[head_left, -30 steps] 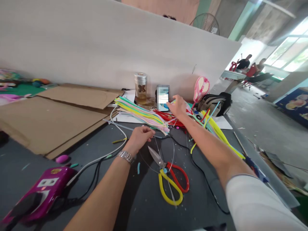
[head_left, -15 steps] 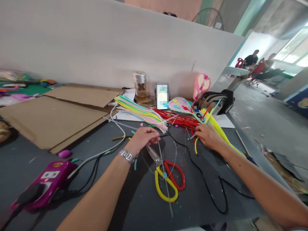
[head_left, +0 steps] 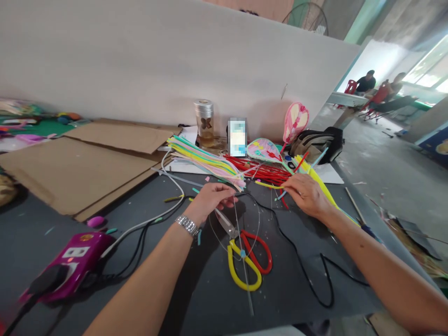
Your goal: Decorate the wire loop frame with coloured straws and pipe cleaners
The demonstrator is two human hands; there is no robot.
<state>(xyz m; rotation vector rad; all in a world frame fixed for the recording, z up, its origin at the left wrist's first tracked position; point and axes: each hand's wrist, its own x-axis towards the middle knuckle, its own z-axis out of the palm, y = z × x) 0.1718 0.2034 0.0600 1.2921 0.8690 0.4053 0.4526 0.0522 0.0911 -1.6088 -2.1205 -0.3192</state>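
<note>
My left hand [head_left: 210, 199] is closed in a pinch on the top of a thin clear wire loop frame [head_left: 257, 224] that lies on the dark table over a pair of scissors [head_left: 245, 252] with one yellow and one red handle. My right hand [head_left: 305, 195] is closed on a yellow strip [head_left: 268, 185], lifting it beside the heap of red strips [head_left: 261, 171]. A fan of pastel strips [head_left: 206, 162] lies just beyond my left hand. More yellow strips [head_left: 315, 179] run under my right wrist.
A magenta glue gun [head_left: 70, 261] with cables lies at the front left. Cardboard sheets [head_left: 80, 163] cover the left. A jar [head_left: 205, 122], a phone [head_left: 237, 137], decorated paddle fans [head_left: 296, 122] and a black bag [head_left: 320, 142] stand by the white board. People sit far right.
My right hand came back from the phone to the strips on the table and picked up a yellow strip. My left hand kept its pinch on the wire frame, shifting slightly right.
</note>
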